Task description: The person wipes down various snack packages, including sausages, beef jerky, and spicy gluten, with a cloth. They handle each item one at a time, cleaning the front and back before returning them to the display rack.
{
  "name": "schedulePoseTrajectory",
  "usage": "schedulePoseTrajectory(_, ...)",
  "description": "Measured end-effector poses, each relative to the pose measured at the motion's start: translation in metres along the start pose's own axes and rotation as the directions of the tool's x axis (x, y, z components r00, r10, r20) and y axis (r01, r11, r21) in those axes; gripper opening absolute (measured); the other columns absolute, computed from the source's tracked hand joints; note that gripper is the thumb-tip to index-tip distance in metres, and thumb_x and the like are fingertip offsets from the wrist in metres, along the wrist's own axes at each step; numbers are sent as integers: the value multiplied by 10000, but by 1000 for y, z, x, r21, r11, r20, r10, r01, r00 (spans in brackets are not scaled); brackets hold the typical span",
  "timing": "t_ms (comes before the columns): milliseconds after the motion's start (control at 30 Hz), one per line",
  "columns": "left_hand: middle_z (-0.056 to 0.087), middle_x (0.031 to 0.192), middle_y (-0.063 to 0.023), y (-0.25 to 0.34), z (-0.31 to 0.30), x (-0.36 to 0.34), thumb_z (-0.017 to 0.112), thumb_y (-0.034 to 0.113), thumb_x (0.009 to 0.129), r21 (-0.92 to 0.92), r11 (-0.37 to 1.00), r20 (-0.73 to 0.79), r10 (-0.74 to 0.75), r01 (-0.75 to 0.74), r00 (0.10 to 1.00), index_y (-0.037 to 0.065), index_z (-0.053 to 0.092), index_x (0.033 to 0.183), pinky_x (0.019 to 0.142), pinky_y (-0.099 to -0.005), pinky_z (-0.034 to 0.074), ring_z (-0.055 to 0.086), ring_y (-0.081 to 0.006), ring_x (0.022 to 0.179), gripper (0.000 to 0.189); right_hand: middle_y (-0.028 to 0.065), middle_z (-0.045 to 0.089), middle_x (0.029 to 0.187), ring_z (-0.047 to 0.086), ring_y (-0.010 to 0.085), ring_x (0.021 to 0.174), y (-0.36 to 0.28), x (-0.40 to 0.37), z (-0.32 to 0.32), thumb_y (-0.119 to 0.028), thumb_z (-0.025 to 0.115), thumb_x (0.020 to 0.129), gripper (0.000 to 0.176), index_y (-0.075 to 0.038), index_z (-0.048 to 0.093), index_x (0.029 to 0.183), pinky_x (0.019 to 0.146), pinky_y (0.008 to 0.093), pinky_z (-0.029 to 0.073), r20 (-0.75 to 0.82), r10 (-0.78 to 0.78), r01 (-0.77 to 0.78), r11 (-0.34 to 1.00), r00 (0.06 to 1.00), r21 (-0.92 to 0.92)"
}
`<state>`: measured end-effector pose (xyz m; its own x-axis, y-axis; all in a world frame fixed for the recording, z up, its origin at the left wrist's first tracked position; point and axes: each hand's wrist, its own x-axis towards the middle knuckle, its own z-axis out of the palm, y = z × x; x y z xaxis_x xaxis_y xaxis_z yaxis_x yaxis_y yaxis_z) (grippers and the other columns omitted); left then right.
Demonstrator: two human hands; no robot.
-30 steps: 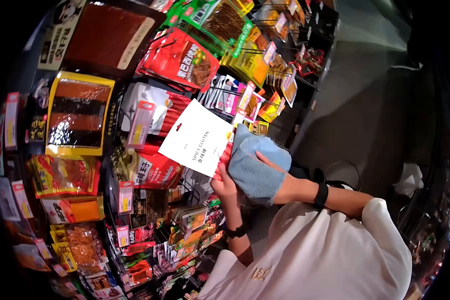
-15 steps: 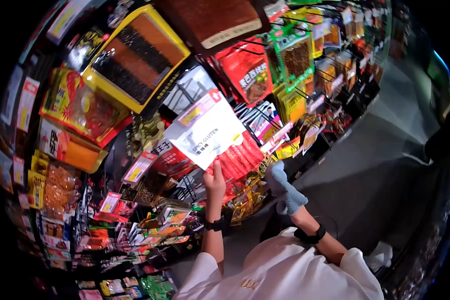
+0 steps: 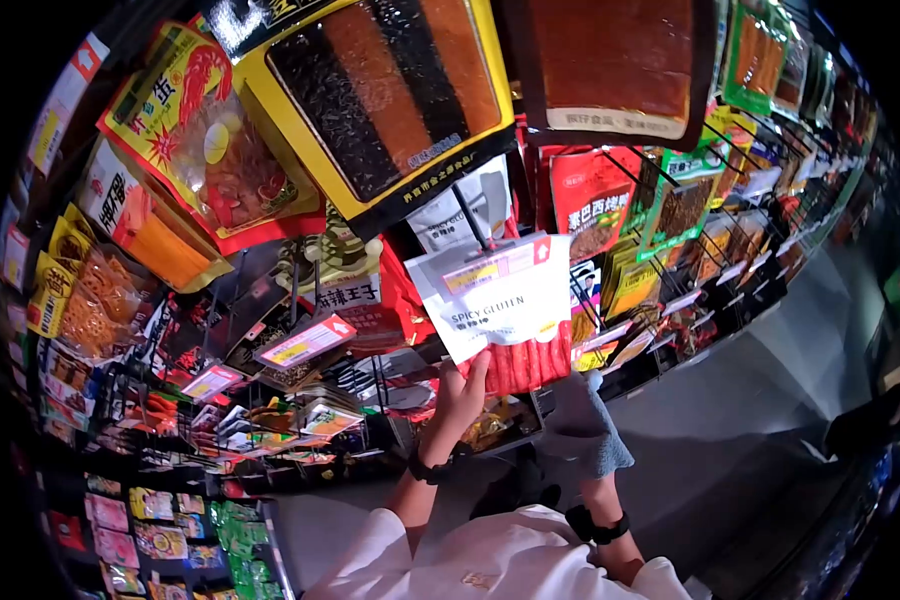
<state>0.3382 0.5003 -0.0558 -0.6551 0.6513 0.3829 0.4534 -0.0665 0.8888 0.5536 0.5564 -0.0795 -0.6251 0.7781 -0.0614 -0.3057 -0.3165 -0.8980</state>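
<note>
A white and clear packet of spicy gluten sticks (image 3: pixel 505 310) hangs on a rack hook, its label facing me and red sticks showing below. My left hand (image 3: pixel 460 395) pinches its lower left edge, thumb in front. Just below the packet's right corner is my right hand (image 3: pixel 596 478), with a blue-grey cloth (image 3: pixel 582 415) in it. The cloth hides most of its fingers. A price tag (image 3: pixel 485 270) sits across the packet's top. Behind it is another white packet (image 3: pixel 460 208).
Large yellow-edged packet (image 3: pixel 390 95) and brown packet (image 3: pixel 610 65) hang close above. Red packets (image 3: pixel 592 200) are to the right. Price tags on hooks (image 3: pixel 305 342) jut out at the left. Dark floor (image 3: pixel 710 400) lies at lower right.
My view has turned and come closer to the rack. The cloth in my right hand is now nearer the packet's lower right corner. My left hand keeps its hold on the packet.
</note>
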Motion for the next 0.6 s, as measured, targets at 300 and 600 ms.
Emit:
schedulePoseTrajectory(300,671,887,-191,18,10,-9,567,109,891,-34,999,-70,15,-17,997,-53,611,987,689,-358,483,655,-325,836,194,23,486,996,488,121,816,-75,53,24,-118,625,766,665,3,373,1369,738,207,397,57,-147,157,960,987,-233)
schedulePoseTrajectory(600,659,927,-218,9,17,-3,551,117,894,-135,989,-54,51,-58,997,-32,615,1045,720,-363,494,640,-366,885,221,73,522,1163,539,178,982,-58,55,-11,-246,597,852,623,6,365,1373,878,275,417,-198,-207,238,961,958,144)
